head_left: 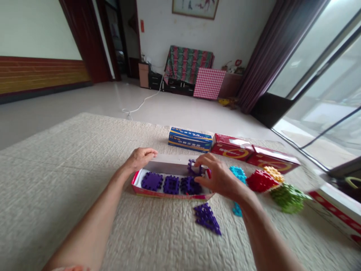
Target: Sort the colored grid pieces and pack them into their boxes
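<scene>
A long open box (pixel 169 195) with a red rim and white inside lies before me, its pale lid flap standing up at the back. In it, side by side, are purple notched building pieces: a solid one (pixel 152 181) at the left, a square frame (pixel 171 184) in the middle and more (pixel 189 185) at the right. My left hand (pixel 142 157) grips the flap's left end between thumb and fingers. Over the box's right end, my right hand (pixel 211 174) pinches a purple square frame piece (pixel 193 166). Purple triangular pieces (pixel 207 217) lie on the quilted mat just in front.
Cyan (pixel 238 174), red (pixel 261 180), yellow (pixel 274 174) and green pieces (pixel 289 198) lie in heaps at the right. Behind the open box stand a blue box (pixel 190 140) and red boxes (pixel 231 146). A white-and-red box (pixel 338 207) sits at far right.
</scene>
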Demonstrator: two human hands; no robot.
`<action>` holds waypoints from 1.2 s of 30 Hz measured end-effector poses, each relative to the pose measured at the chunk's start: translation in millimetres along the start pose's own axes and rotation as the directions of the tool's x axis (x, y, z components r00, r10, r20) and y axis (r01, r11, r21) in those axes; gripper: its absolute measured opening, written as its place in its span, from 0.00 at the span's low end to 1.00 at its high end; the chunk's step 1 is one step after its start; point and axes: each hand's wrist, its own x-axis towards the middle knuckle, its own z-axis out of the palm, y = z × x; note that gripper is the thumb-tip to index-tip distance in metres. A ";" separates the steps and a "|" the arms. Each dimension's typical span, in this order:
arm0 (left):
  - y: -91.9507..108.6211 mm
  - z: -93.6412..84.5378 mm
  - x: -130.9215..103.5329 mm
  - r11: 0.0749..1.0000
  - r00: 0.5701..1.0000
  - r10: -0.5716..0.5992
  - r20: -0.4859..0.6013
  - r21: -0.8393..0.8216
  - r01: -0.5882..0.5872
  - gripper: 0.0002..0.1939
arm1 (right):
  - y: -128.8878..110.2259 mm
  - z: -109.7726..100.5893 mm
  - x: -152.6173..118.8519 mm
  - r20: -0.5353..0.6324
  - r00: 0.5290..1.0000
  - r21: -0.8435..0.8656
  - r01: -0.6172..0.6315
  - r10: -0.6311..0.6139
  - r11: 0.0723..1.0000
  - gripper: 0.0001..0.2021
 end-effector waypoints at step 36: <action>-14.5 0.8 5.7 0.999 0.996 -0.051 0.066 0.013 0.050 0.19 | 101.6 14.1 -10.8 0.134 0.936 -0.252 -0.287 0.327 0.924 0.17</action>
